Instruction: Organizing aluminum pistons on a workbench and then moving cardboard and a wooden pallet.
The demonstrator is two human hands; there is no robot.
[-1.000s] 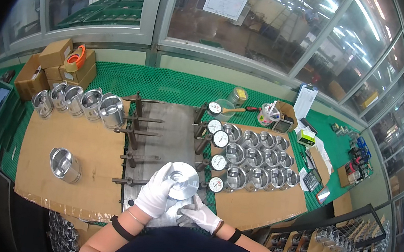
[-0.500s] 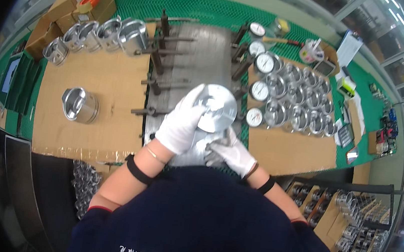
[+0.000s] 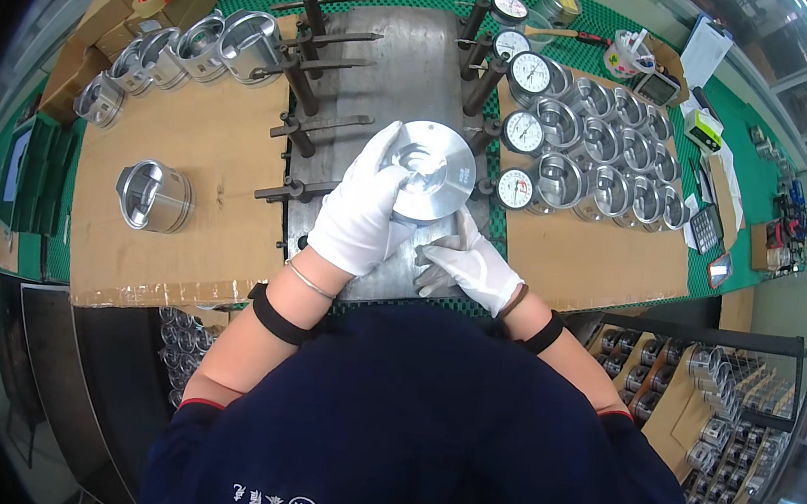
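Note:
My left hand, in a white glove, is closed on a silver metal piston above the steel plate. The piston's round flat crown faces up toward me, with shallow recesses in it. Just below its near right edge is my right hand, gloved in white with grey fingertips. Its thumb points up at the rim, and the loosely bent fingers are apart from the thumb. Whether the thumb touches the piston is hard to make out. The piston's underside is hidden.
Dial gauges on dark posts line the right of the steel plate; rods on posts line its left. Rows of pistons stand on right-hand cardboard. A single piston and a back row stand at left.
The view has shifted, so the bench things sit a little higher. The piston's crown has tilted slightly in my left hand. My right hand stays close below it.

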